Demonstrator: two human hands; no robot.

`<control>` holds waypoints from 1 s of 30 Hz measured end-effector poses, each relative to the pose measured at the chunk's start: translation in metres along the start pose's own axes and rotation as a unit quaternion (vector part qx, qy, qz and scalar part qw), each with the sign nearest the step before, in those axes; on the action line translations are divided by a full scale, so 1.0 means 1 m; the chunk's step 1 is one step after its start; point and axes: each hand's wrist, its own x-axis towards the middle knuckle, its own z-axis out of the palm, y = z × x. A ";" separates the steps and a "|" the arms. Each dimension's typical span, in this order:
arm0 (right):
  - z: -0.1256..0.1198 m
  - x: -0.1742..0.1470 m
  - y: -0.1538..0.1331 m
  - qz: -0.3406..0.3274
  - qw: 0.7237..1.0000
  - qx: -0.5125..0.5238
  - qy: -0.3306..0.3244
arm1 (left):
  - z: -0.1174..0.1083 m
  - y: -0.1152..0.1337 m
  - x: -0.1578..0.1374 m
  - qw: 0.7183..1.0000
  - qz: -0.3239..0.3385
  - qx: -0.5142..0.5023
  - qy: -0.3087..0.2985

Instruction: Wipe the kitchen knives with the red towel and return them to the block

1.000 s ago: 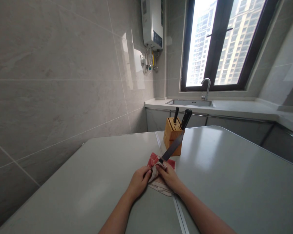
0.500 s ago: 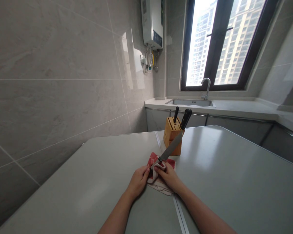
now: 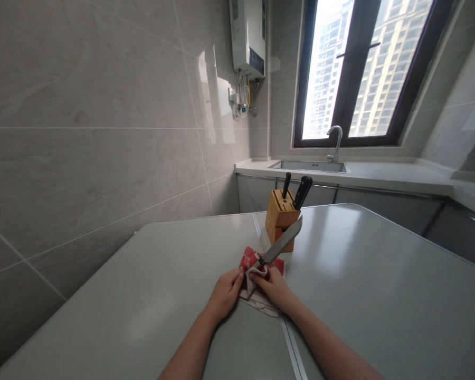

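Knife had just turned: blade leaned lower and further right than 1 s earlier, broad face catching more light. Both hands had barely shifted, so I put the turn down to the fingers. Likely upshot: a different side of the handle was now against the cloth, so the work looked to be at the handle end, blade left bare. Left hand was closed on the butt of the handle, fingers curled, thumb pressed on; only a dark bit of handle showed by the fingertips. Right hand had a fold of cloth pinched between thumb and fingers, up against the handle near the blade; couldn't tell how much handle was inside that fold. So the knife ran from the left hand, past the right, then forward and right, with the blade wholly beyond the fingertips. Tip overlapped the block from where I stood; touching or just in front, couldn't tell. Rest of the cloth lay under the 2 hands on the table, across the seam. Block stood just past the blade, 1 thin handle and 1 thick handle sticking up from it.
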 end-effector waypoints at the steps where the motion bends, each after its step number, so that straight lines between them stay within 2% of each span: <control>1: 0.000 0.000 -0.001 -0.001 1.000 -0.002 -0.001 | 0.000 0.000 0.000 1.000 0.002 0.002 0.002; 11: -0.002 0.000 0.001 0.002 0.999 -0.030 0.019 | -0.001 0.004 0.000 1.000 0.020 0.011 0.003; 23: -0.003 0.002 0.005 0.014 0.999 0.006 -0.040 | -0.006 0.016 0.000 0.999 0.014 -0.036 -0.014; 30: -0.005 0.002 0.004 -0.012 0.999 -0.022 -0.048 | -0.004 0.011 -0.001 1.000 0.004 -0.026 0.000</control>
